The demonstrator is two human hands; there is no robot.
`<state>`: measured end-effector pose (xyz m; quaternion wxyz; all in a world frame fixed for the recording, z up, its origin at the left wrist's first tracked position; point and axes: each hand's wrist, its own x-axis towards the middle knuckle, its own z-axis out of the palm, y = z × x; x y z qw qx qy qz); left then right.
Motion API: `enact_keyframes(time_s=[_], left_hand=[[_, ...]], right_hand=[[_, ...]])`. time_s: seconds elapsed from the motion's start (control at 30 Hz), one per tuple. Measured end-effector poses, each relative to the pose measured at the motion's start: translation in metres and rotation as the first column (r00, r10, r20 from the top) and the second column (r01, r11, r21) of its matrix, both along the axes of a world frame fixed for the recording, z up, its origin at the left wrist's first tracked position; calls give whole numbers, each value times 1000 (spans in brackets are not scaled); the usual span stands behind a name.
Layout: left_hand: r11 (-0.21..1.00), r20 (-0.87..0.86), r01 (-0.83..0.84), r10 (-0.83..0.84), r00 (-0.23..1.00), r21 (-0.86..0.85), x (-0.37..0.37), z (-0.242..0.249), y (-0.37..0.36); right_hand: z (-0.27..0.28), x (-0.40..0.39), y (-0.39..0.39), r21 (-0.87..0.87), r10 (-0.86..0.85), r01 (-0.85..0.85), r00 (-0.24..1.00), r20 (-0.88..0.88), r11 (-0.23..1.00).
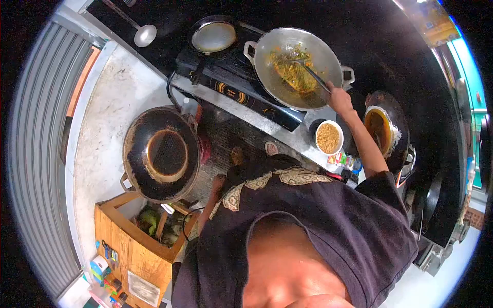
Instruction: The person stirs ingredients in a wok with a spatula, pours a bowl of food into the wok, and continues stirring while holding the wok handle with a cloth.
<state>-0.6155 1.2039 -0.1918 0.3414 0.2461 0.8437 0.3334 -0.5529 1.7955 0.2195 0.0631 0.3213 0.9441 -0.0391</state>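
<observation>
My right hand (340, 100) is closed around the dark handle of a long cooking spatula (321, 82), at the near right side of a large metal wok (269, 84). The spatula's head is partly sunk in a yellow-green chopped mixture (298, 74) lying in the wok. The wok has two loop handles and stands on the right side of a black gas stove (233, 92). My left hand (218, 184) hangs low beside my body, away from the stove, its fingers lost in shadow.
A small pan (214, 37) sits on the stove's left side. By the stove's right end is a white bowl of brown crumbly food (328, 137). A blackened wok (134, 149) stands at left, above a wooden cabinet (133, 226). A ladle (145, 35) lies at the back left.
</observation>
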Motion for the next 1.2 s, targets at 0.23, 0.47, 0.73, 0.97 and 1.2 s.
enact_keyframes(time_s=[0.23, 0.47, 0.73, 0.97, 1.2], left_hand=[[940, 189, -181, 242, 952, -290, 4, -22, 21], [955, 162, -127, 175, 971, -269, 2, 12, 47], [993, -41, 5, -10, 999, -119, -2, 65, 45], [959, 236, -9, 80, 969, -285, -4, 63, 43], [916, 39, -188, 215, 976, -355, 16, 33, 57]], right_hand=[[118, 53, -10, -47, 47, -43, 996, 80, 998], [122, 110, 19, 112, 144, -174, 961, 237, 978], [21, 96, -12, -56, 13, -13, 1000, 13, 998], [-12, 56, 2, -108, -13, -22, 950, -313, 994], [-20, 33, 15, -65, 18, -35, 972, -236, 997]])
